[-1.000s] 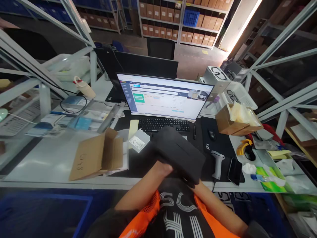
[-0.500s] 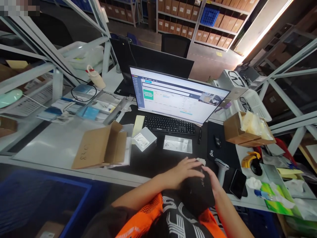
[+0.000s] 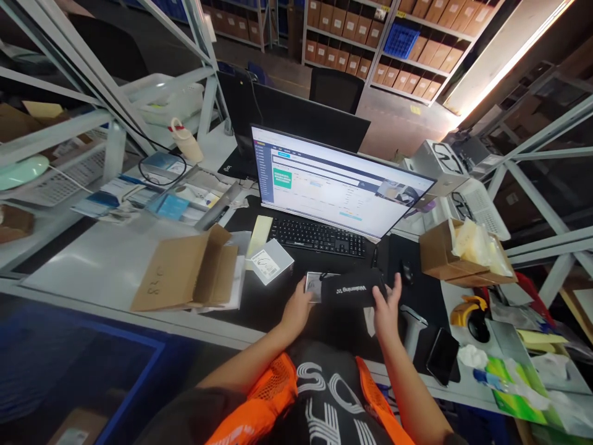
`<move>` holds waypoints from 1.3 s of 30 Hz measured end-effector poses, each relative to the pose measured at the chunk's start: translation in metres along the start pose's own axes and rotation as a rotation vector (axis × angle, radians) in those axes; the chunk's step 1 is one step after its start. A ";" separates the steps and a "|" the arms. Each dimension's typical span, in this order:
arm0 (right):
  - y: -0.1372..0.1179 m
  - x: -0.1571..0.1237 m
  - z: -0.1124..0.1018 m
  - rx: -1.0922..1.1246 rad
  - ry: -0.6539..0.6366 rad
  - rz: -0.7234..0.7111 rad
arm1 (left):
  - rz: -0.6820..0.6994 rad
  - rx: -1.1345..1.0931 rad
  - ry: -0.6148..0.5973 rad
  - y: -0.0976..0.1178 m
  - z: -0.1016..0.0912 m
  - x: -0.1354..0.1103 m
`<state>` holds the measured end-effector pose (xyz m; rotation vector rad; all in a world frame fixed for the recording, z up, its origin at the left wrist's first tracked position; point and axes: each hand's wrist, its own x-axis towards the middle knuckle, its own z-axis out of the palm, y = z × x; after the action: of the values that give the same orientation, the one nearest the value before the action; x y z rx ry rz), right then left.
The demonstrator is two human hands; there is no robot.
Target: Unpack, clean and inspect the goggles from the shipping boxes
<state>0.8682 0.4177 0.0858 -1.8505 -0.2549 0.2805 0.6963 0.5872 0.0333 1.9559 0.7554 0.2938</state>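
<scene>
A black soft case with white lettering lies over a flat white box, hiding most of it. My right hand grips the case at its right end, thumb on the front and one finger standing apart. At the box's left end, my left hand has its fingers closed on the edge. A crumpled white scrap lies just below the case. Left of my hands sits a second white box with a printed label.
An open cardboard box stands at left. The keyboard and monitor are behind. To the right are a barcode scanner, a phone, a mouse, a tape dispenser and a filled carton.
The black case has moved from against my body up over the flat white box, lettering now showing. My left hand has left the case and moved left to the box's end.
</scene>
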 end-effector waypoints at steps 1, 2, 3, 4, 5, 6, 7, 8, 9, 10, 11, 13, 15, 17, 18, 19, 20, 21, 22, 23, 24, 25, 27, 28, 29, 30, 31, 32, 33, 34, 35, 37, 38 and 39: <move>0.005 -0.001 0.009 -0.061 -0.021 -0.014 | -0.007 0.021 -0.002 0.000 -0.001 -0.006; 0.012 -0.002 0.017 -0.117 -0.040 -0.026 | -0.014 0.047 -0.002 0.000 -0.001 -0.011; 0.018 -0.004 0.025 -0.174 -0.056 -0.043 | -0.021 0.068 0.001 -0.001 -0.002 -0.015; 0.025 -0.007 0.031 -0.228 -0.070 -0.064 | -0.029 0.083 0.005 -0.002 -0.003 -0.017; 0.031 -0.009 0.035 -0.275 -0.082 -0.087 | -0.034 0.093 0.010 -0.004 -0.005 -0.019; 0.036 -0.012 0.037 -0.312 -0.091 -0.108 | -0.036 0.099 0.013 -0.006 -0.006 -0.020; 0.040 -0.013 0.037 -0.336 -0.095 -0.124 | -0.036 0.101 0.016 -0.008 -0.007 -0.020; 0.042 -0.014 0.035 -0.379 -0.094 -0.142 | -0.035 0.101 0.017 -0.010 -0.007 -0.020; 0.044 -0.014 0.032 -0.444 -0.088 -0.160 | -0.032 0.099 0.017 -0.012 -0.008 -0.020; 0.045 -0.014 0.028 -0.530 -0.084 -0.179 | -0.028 0.096 0.016 -0.014 -0.008 -0.020; 0.045 -0.013 0.024 -0.633 -0.087 -0.205 | -0.025 0.093 0.017 -0.015 -0.008 -0.020; 0.043 -0.011 0.017 -0.835 -0.120 -0.289 | -0.014 0.085 0.018 -0.018 -0.007 -0.021; 0.040 -0.010 0.013 -0.964 -0.165 -0.404 | -0.003 0.076 0.025 -0.020 -0.007 -0.023; 0.035 -0.008 0.012 -1.047 -0.184 -0.493 | 0.001 0.067 0.039 -0.021 -0.007 -0.023; 0.033 -0.007 0.012 -1.081 -0.194 -0.508 | 0.001 0.061 0.047 -0.021 -0.007 -0.023; 0.030 -0.005 0.012 -1.105 -0.205 -0.503 | 0.000 0.053 0.052 -0.020 -0.008 -0.023; 0.028 -0.002 0.012 -1.113 -0.216 -0.488 | 0.001 0.042 0.055 -0.020 -0.009 -0.023; 0.026 0.001 0.012 -1.098 -0.221 -0.474 | 0.005 0.027 0.055 -0.019 -0.010 -0.023; 0.024 0.006 0.012 -1.057 -0.219 -0.465 | 0.009 0.007 0.056 -0.018 -0.011 -0.022; 0.023 0.011 0.011 -0.991 -0.212 -0.463 | 0.012 -0.016 0.060 -0.018 -0.011 -0.021; 0.023 0.018 0.010 -0.907 -0.210 -0.470 | 0.012 -0.042 0.069 -0.017 -0.011 -0.020; 0.022 0.026 0.010 -0.821 -0.230 -0.480 | 0.005 -0.071 0.084 -0.018 -0.010 -0.018; 0.024 0.043 0.009 -0.697 -0.365 -0.484 | -0.025 -0.131 0.119 -0.020 -0.005 -0.010; 0.025 0.050 0.009 -0.672 -0.455 -0.476 | -0.046 -0.161 0.133 -0.022 -0.001 -0.004; 0.027 0.055 0.009 -0.668 -0.534 -0.464 | -0.067 -0.189 0.142 -0.024 0.003 0.003; 0.029 0.058 0.009 -0.678 -0.584 -0.451 | -0.085 -0.215 0.147 -0.026 0.007 0.010; 0.032 0.058 0.009 -0.694 -0.601 -0.443 | -0.095 -0.238 0.149 -0.027 0.010 0.018; 0.034 0.056 0.009 -0.711 -0.587 -0.442 | -0.095 -0.258 0.149 -0.028 0.012 0.024; 0.037 0.051 0.009 -0.725 -0.559 -0.448 | -0.082 -0.275 0.149 -0.028 0.013 0.030; 0.040 0.045 0.009 -0.736 -0.532 -0.456 | -0.057 -0.287 0.149 -0.027 0.012 0.033; 0.043 0.037 0.009 -0.746 -0.512 -0.465 | -0.023 -0.293 0.150 -0.026 0.010 0.035; 0.049 0.022 0.008 -0.759 -0.485 -0.475 | 0.058 -0.282 0.147 -0.022 0.004 0.031; 0.051 0.015 0.008 -0.763 -0.482 -0.485 | 0.099 -0.267 0.136 -0.019 0.001 0.027; 0.054 0.010 0.007 -0.764 -0.487 -0.500 | 0.138 -0.248 0.119 -0.017 -0.001 0.021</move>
<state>0.8771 0.4114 0.0317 -2.3469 -1.2844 0.3011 0.7055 0.6064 0.0171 1.7689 0.6281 0.5650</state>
